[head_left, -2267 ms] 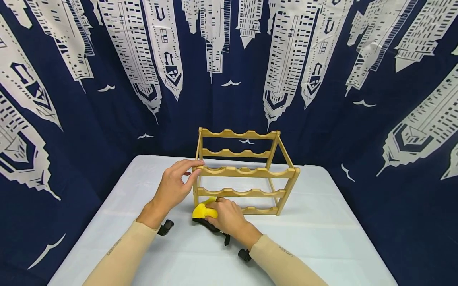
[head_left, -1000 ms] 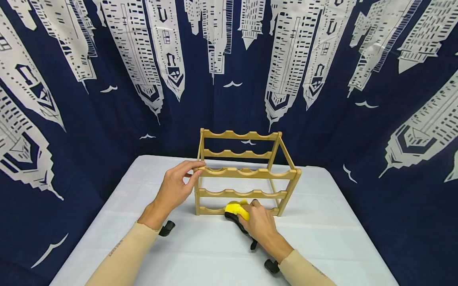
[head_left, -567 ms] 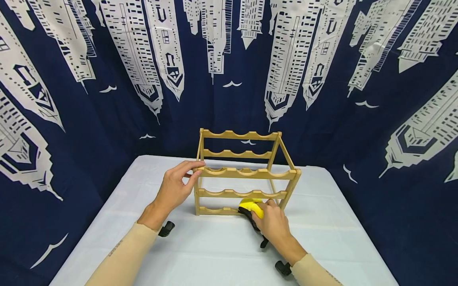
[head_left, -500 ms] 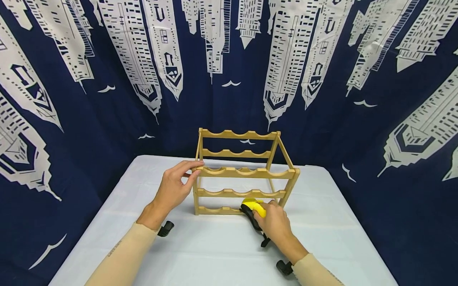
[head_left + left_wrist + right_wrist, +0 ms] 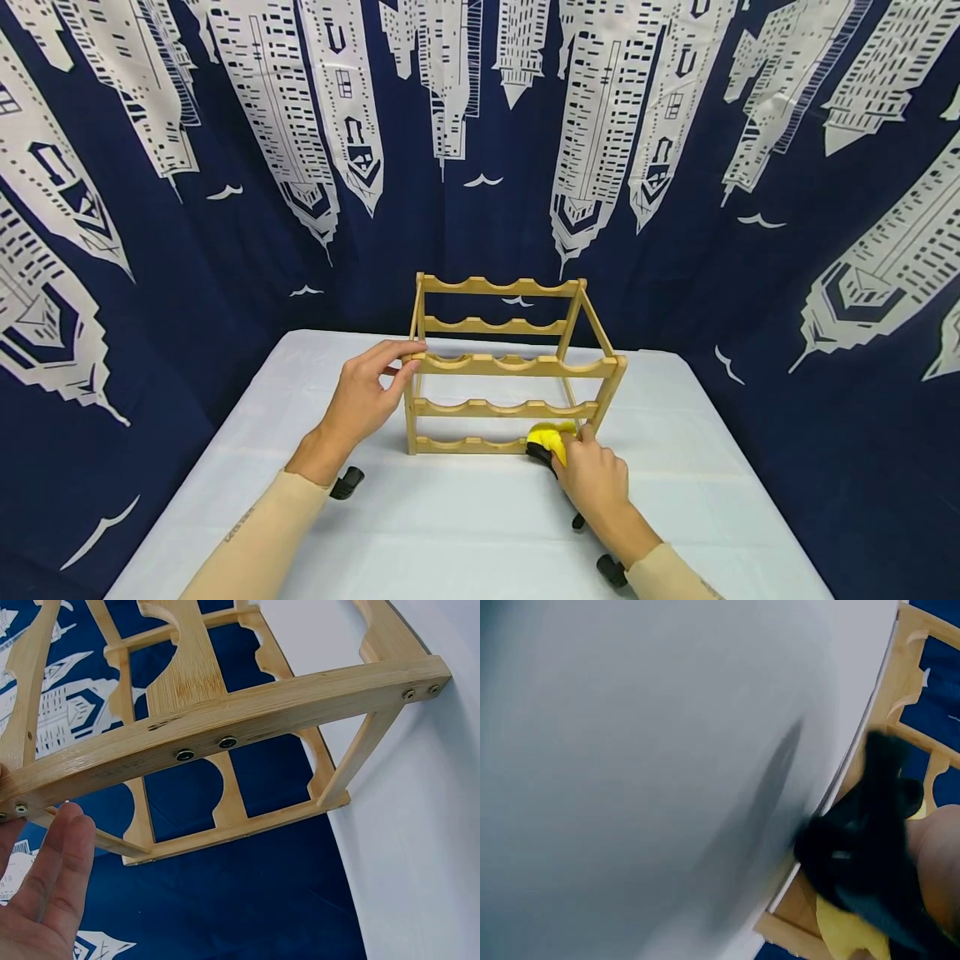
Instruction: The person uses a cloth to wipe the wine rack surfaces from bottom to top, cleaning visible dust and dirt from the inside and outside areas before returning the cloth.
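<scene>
A wooden wine rack (image 5: 517,366) with scalloped rails stands on the table. My left hand (image 5: 363,396) holds its upper front left corner between thumb and fingers; the left wrist view shows those fingers (image 5: 71,859) beside the side bar. Lower right, my right hand (image 5: 596,479) grips a duster with a fuzzy yellow head (image 5: 550,437) and a black handle. The yellow head lies against the bottom front rail, close to the right front post. In the right wrist view the black part (image 5: 862,851) is blurred and covers much of the hand.
A white cloth covers the table (image 5: 450,533). Behind it hangs a navy curtain (image 5: 480,225) with white buildings and birds. Small black devices sit at the left wrist (image 5: 347,483) and right wrist (image 5: 612,572).
My right hand has moved the duster rightward along the rack's bottom front rail, from its left end to near the right post. My left hand keeps its hold on the corner.
</scene>
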`<state>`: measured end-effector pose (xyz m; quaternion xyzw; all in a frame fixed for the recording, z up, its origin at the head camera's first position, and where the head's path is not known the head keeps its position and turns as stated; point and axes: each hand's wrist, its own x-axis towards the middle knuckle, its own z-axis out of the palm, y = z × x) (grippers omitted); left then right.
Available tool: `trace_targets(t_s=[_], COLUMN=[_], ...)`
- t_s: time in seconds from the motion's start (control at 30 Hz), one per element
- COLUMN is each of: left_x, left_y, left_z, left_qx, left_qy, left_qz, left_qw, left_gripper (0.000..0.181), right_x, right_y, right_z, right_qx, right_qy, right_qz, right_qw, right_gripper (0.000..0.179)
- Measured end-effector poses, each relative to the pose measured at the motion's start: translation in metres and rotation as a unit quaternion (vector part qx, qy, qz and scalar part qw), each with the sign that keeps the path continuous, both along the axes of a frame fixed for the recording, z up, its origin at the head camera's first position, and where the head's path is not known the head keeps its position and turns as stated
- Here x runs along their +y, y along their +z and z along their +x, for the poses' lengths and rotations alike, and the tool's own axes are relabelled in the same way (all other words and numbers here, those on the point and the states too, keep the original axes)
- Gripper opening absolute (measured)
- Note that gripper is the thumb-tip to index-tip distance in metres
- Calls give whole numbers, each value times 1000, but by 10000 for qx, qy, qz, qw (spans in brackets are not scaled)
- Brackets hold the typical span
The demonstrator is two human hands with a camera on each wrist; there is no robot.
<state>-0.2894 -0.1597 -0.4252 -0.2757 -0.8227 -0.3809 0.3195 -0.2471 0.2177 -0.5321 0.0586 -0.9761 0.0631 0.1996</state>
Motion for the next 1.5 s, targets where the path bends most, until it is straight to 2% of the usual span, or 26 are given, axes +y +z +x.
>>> trace_targets(t_s=[0.1,0.17,0.33,0.47,0.63,0.9,1.17,1.37,1.43,1.5], left_x=[-1,-2,0,0,-1,-2,-2,-2,-2,-3], left_y=[0,0,-1,-2,-1,-1,2,3,2,1], left_z=[0,1,0,-1,-2,0,0,0,1,1], left_qx=[-7,4,94,225,260,31,-65,-65,-63,-57], left_qy=[-20,-31,32,104,82,117,108,91,77,71], left_qz=[-3,-8,-56,-25,33,-63,-104,-71,-71,-72], left_qw=[10000,10000,9999,9997,9996,9999,9999,9999,9999,9999], left_gripper=[28,29,29,28,27,29,29,29,29,28], right_x=[4,6,12,11,0,-41,-84,-112,-122,-129], right_y=[2,4,10,11,10,12,18,17,16,12], right_z=[2,4,7,9,7,-1,-11,-18,-21,-25], right_qx=[220,248,18,94,239,-293,-388,-807,-954,-988], right_qy=[24,34,206,787,1821,3143,3716,4275,4351,4337], right_qz=[397,390,-319,-849,-1121,-1219,-1383,-1412,-1300,-1125], right_qw=[9990,9989,9993,9932,9766,9410,9172,8893,8858,8885], right_gripper=[40,43,45,43,42,41,38,39,38,37])
